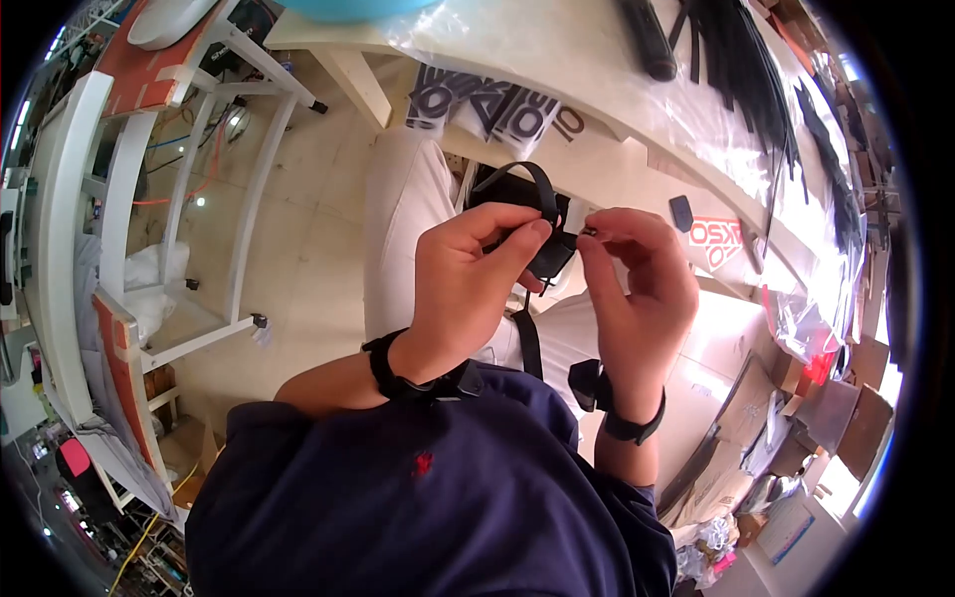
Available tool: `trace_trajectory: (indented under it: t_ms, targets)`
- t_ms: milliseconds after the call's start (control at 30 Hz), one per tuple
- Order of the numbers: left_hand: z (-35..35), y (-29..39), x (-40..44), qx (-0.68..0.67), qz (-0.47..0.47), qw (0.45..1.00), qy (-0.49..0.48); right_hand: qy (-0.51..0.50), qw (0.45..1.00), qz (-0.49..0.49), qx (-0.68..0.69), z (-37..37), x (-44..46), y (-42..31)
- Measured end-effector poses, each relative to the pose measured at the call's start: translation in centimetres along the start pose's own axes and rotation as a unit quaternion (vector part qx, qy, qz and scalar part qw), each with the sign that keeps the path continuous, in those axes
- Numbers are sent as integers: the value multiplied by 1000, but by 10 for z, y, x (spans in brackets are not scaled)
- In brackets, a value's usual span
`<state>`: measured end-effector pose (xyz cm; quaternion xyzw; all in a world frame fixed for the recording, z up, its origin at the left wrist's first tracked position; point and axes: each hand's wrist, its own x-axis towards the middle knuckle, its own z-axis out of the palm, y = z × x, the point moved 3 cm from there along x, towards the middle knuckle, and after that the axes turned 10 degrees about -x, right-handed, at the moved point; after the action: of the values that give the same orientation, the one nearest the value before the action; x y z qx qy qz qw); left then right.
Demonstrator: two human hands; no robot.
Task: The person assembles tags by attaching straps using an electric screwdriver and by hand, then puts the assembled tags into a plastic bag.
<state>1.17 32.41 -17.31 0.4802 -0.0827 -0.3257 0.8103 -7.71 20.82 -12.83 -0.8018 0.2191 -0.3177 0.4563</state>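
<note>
And here we are, both hands up in the middle of the view, right over the lap and close to each other but apart! The left hand has its thumb and forefinger clamped on the black strap, which arches up in a loop towards 12 o'clock from the grip. Just beside it, the right hand has thumb and fingertips pinched together on a small piece, dark with a bit of shine, too tiny to make out properly. Between and below the fingertips sits a black item, partly covered by the left hand, its exact shape hard to tell, and a black band hangs at 6 to 7 o'clock from it, over the pale trousers. Look at those wrists, a black wristband on each! Up at 12 o'clock runs the pale desk, with a bundle of long black strips lying across clear plastic at 1 o'clock, and printed bags showing at 11 o'clock, just below the desk's edge. Swing round to 3 o'clock, and there's a small black block near a red-and-white label. Over at 9 o'clock stands a white metal frame, while cardboard boxes crowd in at 4 o'clock
</note>
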Motion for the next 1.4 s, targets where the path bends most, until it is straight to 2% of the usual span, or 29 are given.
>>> trace_trajectory:
  t_ms: [133,300,600,800,867,967,1067,1133,1400]
  targets:
    - [9,-10,-11,72,37,997,1,26,999,-19,-14,2,-16,15]
    - [16,-18,-14,87,61,994,23,56,995,-56,-59,-3,-22,21]
    - [10,-19,-12,120,77,990,17,42,987,-115,-101,1,-18,24]
    - [8,-16,-15,200,167,965,-7,60,985,-128,-97,4,-18,24]
    - [10,-14,-16,255,270,928,-26,69,985,-123,-104,6,-20,24]
    - [8,-13,-14,295,317,899,-64,76,985,-99,-118,7,-25,23]
    - [12,-9,-16,309,351,882,-57,73,988,-71,-119,8,-27,23]
    - [11,-11,-17,307,341,888,-44,76,989,-61,-113,9,-27,26]
    - [9,-13,-11,268,315,910,11,101,975,-136,-144,15,-25,29]
